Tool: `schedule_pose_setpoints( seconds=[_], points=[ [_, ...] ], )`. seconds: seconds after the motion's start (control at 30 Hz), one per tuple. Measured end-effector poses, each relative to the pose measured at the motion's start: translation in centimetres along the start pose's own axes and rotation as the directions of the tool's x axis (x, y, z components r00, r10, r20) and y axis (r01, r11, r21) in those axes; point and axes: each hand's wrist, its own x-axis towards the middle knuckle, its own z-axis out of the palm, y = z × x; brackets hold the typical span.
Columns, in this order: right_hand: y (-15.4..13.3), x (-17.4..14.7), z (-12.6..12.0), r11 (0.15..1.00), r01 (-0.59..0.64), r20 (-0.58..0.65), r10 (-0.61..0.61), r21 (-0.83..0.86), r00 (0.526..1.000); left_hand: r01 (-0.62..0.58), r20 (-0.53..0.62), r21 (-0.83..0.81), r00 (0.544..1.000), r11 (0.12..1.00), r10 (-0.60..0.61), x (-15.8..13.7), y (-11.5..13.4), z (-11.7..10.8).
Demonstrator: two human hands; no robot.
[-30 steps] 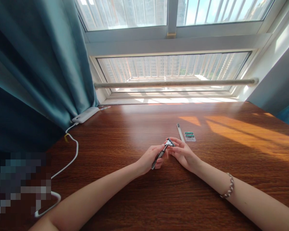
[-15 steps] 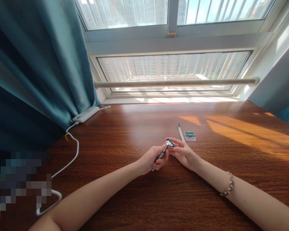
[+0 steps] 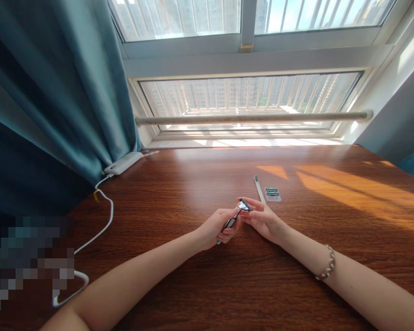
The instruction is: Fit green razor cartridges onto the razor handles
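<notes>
My left hand point(image 3: 224, 225) is wrapped round the handle of a razor point(image 3: 232, 221), its head tilted up and to the right. Around the razor's head are the fingers of my right hand point(image 3: 264, 220), which pinch it by its two ends. Just beyond my right hand lies a toothbrush point(image 3: 258, 187) with a white handle, its lower part hidden behind that hand. Beside the toothbrush sits a small clear case point(image 3: 273, 194) holding green-and-dark razor cartridges.
The brown wooden table point(image 3: 179, 184) reaches to the window sill. At the back left, a white power strip point(image 3: 124, 164) rests against a blue curtain point(image 3: 89, 92), and its white cable point(image 3: 111, 211) runs down the left side. Sunlight falls on the table's right.
Hardly anything differs. Both hands keep their hold on the razor in nearly the same place; the view has shifted very slightly.
</notes>
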Motion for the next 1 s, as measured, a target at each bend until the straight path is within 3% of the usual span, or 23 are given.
schedule_pose_setpoints(
  seconds=[0.67, 1.0],
  points=[
    [0.00, 0.06, -0.04, 1.000, -0.011, 0.005, 0.011, -0.020, 1.000, 0.016, -0.053, 0.040, 0.999, 0.999, -0.014, -0.14, 0.24, 0.29],
    [-0.17, 0.08, 0.10, 1.000, 0.003, -0.003, -0.003, -0.026, 1.000, -0.014, -0.019, -0.010, 1.000, 1.000, 0.014, 0.03, -0.22, -0.02]
  ],
)
